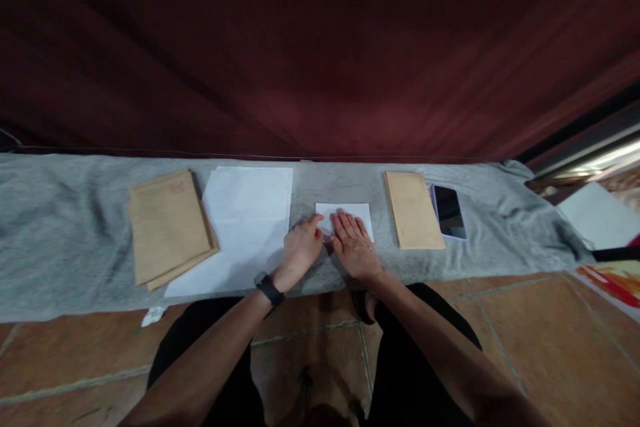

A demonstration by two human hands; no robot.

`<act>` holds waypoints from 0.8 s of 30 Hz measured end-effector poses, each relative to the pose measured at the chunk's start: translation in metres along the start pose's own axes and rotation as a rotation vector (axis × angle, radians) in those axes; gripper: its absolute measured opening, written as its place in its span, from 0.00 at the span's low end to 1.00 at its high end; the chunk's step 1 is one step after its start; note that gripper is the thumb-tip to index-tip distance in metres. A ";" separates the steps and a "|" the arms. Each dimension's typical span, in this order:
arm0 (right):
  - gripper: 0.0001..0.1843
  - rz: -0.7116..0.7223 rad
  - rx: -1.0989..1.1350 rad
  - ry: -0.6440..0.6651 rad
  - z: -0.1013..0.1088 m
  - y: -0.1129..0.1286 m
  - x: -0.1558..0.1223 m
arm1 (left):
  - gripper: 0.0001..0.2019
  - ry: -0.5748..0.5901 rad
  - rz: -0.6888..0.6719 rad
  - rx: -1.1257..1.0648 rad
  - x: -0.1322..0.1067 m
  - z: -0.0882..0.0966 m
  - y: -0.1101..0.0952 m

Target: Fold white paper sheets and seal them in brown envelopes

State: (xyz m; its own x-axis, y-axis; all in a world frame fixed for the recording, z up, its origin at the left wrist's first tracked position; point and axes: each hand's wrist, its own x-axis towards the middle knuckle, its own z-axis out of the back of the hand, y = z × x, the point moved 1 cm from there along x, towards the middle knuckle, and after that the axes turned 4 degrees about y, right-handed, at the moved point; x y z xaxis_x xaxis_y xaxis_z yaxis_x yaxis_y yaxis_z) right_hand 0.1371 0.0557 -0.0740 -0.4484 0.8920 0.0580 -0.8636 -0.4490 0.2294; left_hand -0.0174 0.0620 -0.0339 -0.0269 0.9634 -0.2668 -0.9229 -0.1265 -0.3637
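A small folded sheet of white paper (327, 220) lies on the grey cloth in front of me. My right hand (356, 248) presses flat on it with the fingers stretched out, covering its middle and lower right. At the paper's left edge, my left hand (303, 244) is closed, its fingers curled and the thumb side touching the edge. Left of that hand lie larger white sheets (250, 213), partly under a stack of brown envelopes (167, 227). To the right of my right hand rests another stack of brown envelopes (414, 210).
A phone (450, 212) with a purple edge lies beside the right envelope stack. The grey cloth (515, 227) covers a long narrow surface, with a dark red curtain (320, 67) behind it. Below is a tiled floor (530, 333), with a white scrap (153, 315) near the cloth's front edge.
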 end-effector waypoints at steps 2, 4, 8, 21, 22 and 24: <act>0.30 -0.017 -0.002 -0.003 -0.001 -0.002 0.000 | 0.21 -0.010 -0.021 0.044 -0.002 -0.001 0.000; 0.30 -0.023 0.003 -0.010 -0.001 -0.003 0.000 | 0.21 -0.031 -0.045 0.074 -0.004 -0.002 0.001; 0.31 -0.014 0.014 -0.015 -0.003 -0.004 0.000 | 0.17 -0.142 -0.204 0.109 -0.008 -0.008 -0.002; 0.30 0.010 -0.045 0.017 -0.004 -0.011 -0.004 | 0.36 -0.218 -0.492 0.124 -0.013 -0.046 -0.004; 0.29 0.002 -0.042 0.015 -0.004 -0.012 -0.004 | 0.37 -0.221 -0.494 0.132 -0.013 -0.046 -0.003; 0.29 -0.013 -0.031 0.007 -0.005 -0.015 -0.004 | 0.37 -0.229 -0.498 0.141 -0.013 -0.045 -0.003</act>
State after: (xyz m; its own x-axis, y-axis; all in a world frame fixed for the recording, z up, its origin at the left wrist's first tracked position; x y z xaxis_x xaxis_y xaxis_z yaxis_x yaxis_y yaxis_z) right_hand 0.1508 0.0584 -0.0830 -0.4384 0.8975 0.0485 -0.8760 -0.4388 0.2003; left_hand 0.0027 0.0387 -0.0699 0.3565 0.9274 0.1129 -0.8874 0.3740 -0.2696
